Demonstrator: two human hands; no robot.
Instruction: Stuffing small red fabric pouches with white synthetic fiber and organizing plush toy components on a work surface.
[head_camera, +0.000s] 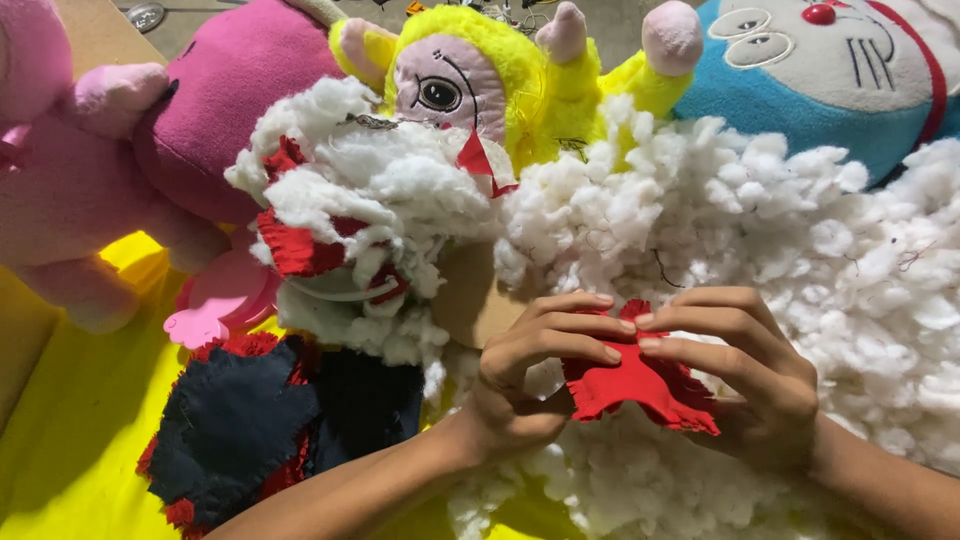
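Note:
Both my hands hold one small red fabric piece (640, 388) with frayed edges, low in the middle of the head view. My left hand (530, 365) grips its left side, fingers curled over the top. My right hand (745, 370) pinches its right side, fingertips meeting those of the left. Under and behind the hands lies a big heap of white stuffing (760, 230).
A dark blue and red fabric patch (260, 420) lies at the lower left on yellow cloth (70, 440). Stuffing mixed with red scraps (340, 210) piles above it. Pink (120, 150), yellow (480, 70) and blue (840, 70) plush toys line the back.

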